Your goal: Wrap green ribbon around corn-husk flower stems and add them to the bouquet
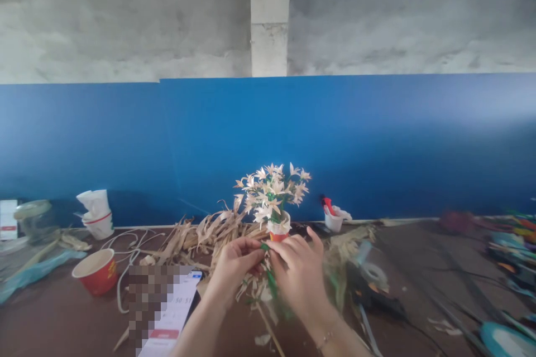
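Brown desk [50, 323] underneath, the bare left hand [234, 265] and right hand [300, 272], a thin bracelet [326, 338] at its wrist, meet, each grip pinching a small green piece [264, 246] between them. Just beyond stands a red-and-white cup [278, 236] of pale, pointed-petalled flowers [273, 192]; crumpled tan husks [213, 230] lie left, before a smooth blue panel [234, 122].

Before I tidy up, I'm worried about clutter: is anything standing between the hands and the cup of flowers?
Nothing visible: the left hand and right hand are in front of the cup of flowers. They hide its base, so I can't tell what lies there. Dry husks lie to its left.
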Tool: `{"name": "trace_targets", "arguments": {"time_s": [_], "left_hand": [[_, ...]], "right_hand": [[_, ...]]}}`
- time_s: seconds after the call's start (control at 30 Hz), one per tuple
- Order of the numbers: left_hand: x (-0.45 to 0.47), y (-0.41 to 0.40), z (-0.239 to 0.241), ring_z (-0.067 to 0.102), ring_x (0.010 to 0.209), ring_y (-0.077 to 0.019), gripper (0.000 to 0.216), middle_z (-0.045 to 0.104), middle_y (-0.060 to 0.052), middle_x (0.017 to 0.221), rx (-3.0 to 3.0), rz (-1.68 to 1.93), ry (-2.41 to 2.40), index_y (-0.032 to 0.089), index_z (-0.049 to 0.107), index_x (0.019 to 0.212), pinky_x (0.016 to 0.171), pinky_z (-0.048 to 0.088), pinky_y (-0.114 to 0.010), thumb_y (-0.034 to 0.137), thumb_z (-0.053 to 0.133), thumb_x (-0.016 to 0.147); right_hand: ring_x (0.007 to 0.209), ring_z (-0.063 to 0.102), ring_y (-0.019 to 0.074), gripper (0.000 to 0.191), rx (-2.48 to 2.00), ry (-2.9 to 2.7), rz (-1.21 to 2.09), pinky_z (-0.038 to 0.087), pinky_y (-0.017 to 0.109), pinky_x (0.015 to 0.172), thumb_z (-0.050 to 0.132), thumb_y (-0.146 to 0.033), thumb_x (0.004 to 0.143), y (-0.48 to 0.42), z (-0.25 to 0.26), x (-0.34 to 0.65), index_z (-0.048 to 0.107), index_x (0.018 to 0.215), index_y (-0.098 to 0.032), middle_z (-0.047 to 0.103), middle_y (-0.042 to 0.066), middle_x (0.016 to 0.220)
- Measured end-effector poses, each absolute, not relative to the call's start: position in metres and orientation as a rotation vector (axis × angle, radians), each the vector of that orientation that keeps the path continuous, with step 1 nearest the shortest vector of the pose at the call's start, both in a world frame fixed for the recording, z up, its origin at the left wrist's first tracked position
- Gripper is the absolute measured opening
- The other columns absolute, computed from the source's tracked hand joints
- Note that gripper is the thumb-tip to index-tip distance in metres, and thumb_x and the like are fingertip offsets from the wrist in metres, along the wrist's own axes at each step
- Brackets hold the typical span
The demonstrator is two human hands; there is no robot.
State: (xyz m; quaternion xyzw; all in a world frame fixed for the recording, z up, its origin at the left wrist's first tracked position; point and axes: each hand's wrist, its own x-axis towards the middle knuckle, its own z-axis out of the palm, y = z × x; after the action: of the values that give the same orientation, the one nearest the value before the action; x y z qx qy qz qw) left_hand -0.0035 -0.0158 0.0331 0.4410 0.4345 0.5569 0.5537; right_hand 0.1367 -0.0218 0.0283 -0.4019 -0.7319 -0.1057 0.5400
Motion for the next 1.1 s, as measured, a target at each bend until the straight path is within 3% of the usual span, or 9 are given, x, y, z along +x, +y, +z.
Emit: {"name": "trace_targets", "arguments": {"time_s": [0.2, 0.4, 0.6, 0.67, 0.73, 0.83, 0.97, 1.1], "left_hand": [[-0.006, -0.011, 0.028, 0.053, 0.042, -0.0094, 0.025, 0.06, 0.002, 0.048, 1.161, 1.313, 1.085, 0.013, 0.062, 0.064, 0.043, 0.042, -0.02, 0.03, 0.077, 0.053], [-0.006, -0.011, 0.028, 0.053, 0.042, -0.0091, 0.027, 0.063, 0.0, 0.053, 1.214, 1.308, 1.064, 0.011, 0.068, 0.076, 0.043, 0.042, -0.02, 0.03, 0.075, 0.059], [-0.006, -0.012, 0.027, 0.05, 0.04, -0.0088, 0.019, 0.059, 0.001, 0.046, 1.261, 1.377, 1.075, 0.012, 0.067, 0.071, 0.041, 0.039, -0.019, 0.029, 0.071, 0.063], [-0.007, -0.013, 0.027, 0.05, 0.041, -0.0086, 0.019, 0.06, 0.001, 0.047, 1.27, 1.378, 1.089, 0.012, 0.065, 0.069, 0.042, 0.039, -0.019, 0.029, 0.071, 0.064], [-0.008, -0.014, 0.028, 0.051, 0.042, -0.0083, 0.02, 0.06, 0.001, 0.048, 1.275, 1.358, 1.06, 0.012, 0.063, 0.068, 0.043, 0.04, -0.019, 0.03, 0.071, 0.065], [-0.011, -0.016, 0.031, 0.051, 0.042, -0.0075, 0.023, 0.061, 0.002, 0.051, 1.257, 1.313, 0.964, 0.013, 0.06, 0.067, 0.044, 0.04, -0.018, 0.032, 0.073, 0.065], [-0.014, -0.018, 0.036, 0.053, 0.043, -0.0077, 0.024, 0.061, 0.002, 0.051, 1.269, 1.273, 0.906, 0.013, 0.06, 0.068, 0.045, 0.042, -0.019, 0.033, 0.073, 0.066], [-0.015, -0.02, 0.039, 0.054, 0.045, -0.0086, 0.024, 0.064, -0.001, 0.054, 1.32, 1.261, 0.906, 0.013, 0.059, 0.068, 0.046, 0.044, -0.02, 0.034, 0.071, 0.068]], "right_hand": [[0.074, 0.06, 0.0162, 0.015, -1.036, -1.782, -0.01, 0.019, 0.045, 0.099, 0.054, -0.015, 0.078, -0.02, 0.03, 0.139, 0.066, 0.074, -0.025, 0.066, -0.002, 0.07], [0.074, 0.064, 0.0205, 0.011, -1.075, -1.742, 0.427, 0.035, 0.042, 0.09, 0.058, -0.02, 0.075, -0.017, 0.033, 0.14, 0.068, 0.072, -0.022, 0.071, 0.002, 0.075], [0.081, 0.063, 0.02, 0.015, -1.067, -1.752, 0.314, 0.024, 0.048, 0.099, 0.052, -0.017, 0.079, -0.023, 0.033, 0.138, 0.063, 0.087, -0.024, 0.069, 0.001, 0.081], [0.08, 0.063, 0.0196, 0.02, -1.05, -1.73, 0.376, 0.031, 0.045, 0.096, 0.052, -0.016, 0.078, -0.024, 0.036, 0.139, 0.059, 0.095, -0.024, 0.067, 0.0, 0.076], [0.074, 0.062, 0.0188, 0.025, -1.03, -1.702, 0.578, 0.042, 0.037, 0.082, 0.052, -0.015, 0.076, -0.024, 0.039, 0.14, 0.057, 0.099, -0.023, 0.064, -0.001, 0.069], [0.064, 0.059, 0.0152, 0.028, -0.981, -1.593, 1.002, 0.044, 0.028, 0.064, 0.057, -0.018, 0.074, -0.02, 0.042, 0.142, 0.055, 0.102, -0.021, 0.061, -0.003, 0.064], [0.065, 0.061, 0.0144, 0.035, -0.831, -1.384, 1.423, 0.046, 0.027, 0.064, 0.067, -0.027, 0.069, -0.014, 0.038, 0.146, 0.055, 0.101, -0.018, 0.062, -0.002, 0.064], [0.066, 0.062, 0.0148, 0.039, -0.799, -1.373, 1.565, 0.046, 0.028, 0.066, 0.068, -0.032, 0.071, -0.01, 0.033, 0.149, 0.057, 0.105, -0.017, 0.066, 0.001, 0.067]]}}
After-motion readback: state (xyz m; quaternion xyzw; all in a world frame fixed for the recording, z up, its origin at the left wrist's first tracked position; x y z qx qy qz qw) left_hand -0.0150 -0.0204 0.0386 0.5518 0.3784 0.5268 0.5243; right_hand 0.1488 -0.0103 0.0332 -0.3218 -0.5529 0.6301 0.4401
